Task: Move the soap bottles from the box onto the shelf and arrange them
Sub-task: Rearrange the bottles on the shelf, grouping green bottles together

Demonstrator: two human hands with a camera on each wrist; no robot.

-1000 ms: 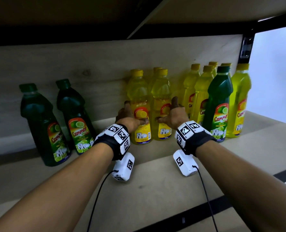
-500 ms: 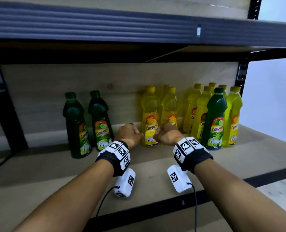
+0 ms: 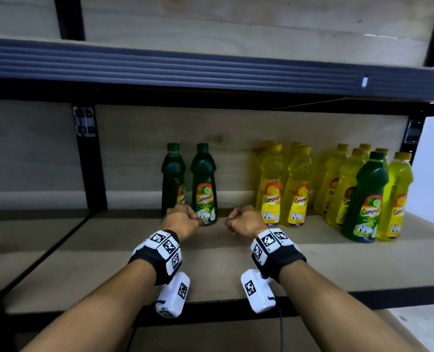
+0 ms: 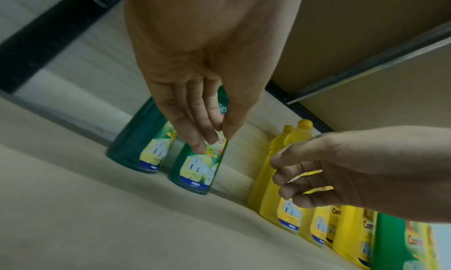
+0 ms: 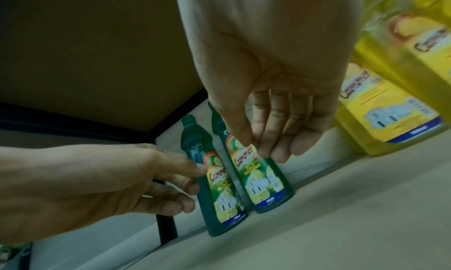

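Two green soap bottles (image 3: 202, 184) stand upright side by side at the back of the wooden shelf (image 3: 226, 270). To their right stand two yellow bottles (image 3: 271, 185), and further right a cluster of several yellow bottles (image 3: 337, 181) with one green bottle (image 3: 366, 199) in front. My left hand (image 3: 183, 219) hovers in front of the right green bottle (image 4: 195, 170), its fingers loosely curled and holding nothing. My right hand (image 3: 243, 222) hangs beside the nearest yellow bottle (image 5: 390, 93), also loosely curled with nothing in it. The box is out of view.
A black upright post (image 3: 90, 158) divides the shelf bay on the left. The dark edge of the upper shelf (image 3: 210, 69) runs across above the bottles. Bare board lies between the green pair and the yellow pair, and in front of both hands.
Both hands let go of the two yellow bottles and drew back towards me, curling loosely. They now sit lower and further left, near the green pair.
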